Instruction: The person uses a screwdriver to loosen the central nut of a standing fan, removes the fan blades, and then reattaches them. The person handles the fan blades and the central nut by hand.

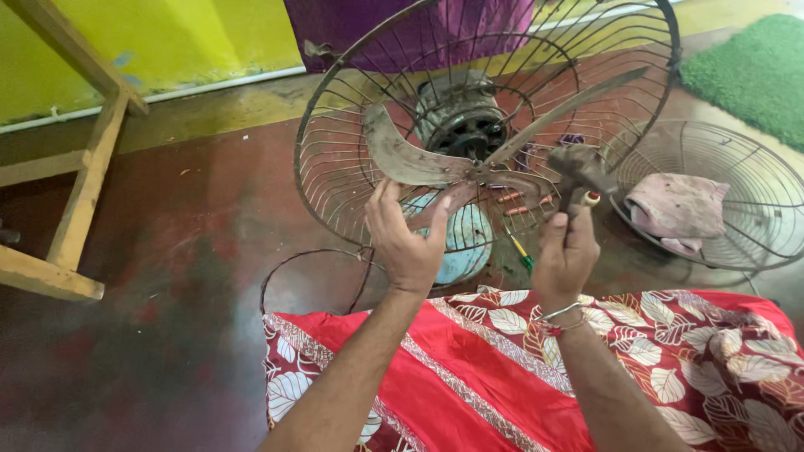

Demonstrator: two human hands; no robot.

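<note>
1. Two hands work at an old fan standing on the floor: the left hand (pixel 408 243) pinches the lower blade (pixel 402 157) near the hub (pixel 483 174), fingers curled loosely round its edge, while the right hand (pixel 566 251) has its grip shut on a hammer (pixel 579 172) raised just beside the hub.
2. Judging by this, the blade assembly is being knocked at the hub; the left hand does well to keep the blade steady so it cannot spin, with its fingers clear of the hammer head.
3. Blows look best kept short and square on the hub, since the thin blades and the rear guard (pixel 335 159) would bend easily.
4. The motor (pixel 459 117) sits behind the blades, inside the rear guard; the front guard (pixel 754 201) lies well apart on the floor with a pink cloth (pixel 677 209) in it.
5. The shaft and any fixing at the hub are hidden by rust and the hammer head.
6. Small tools (pixel 521 249) behind the wires are hard to make out, and the fan's base (pixel 465 243) is partly covered by the left hand.
</note>
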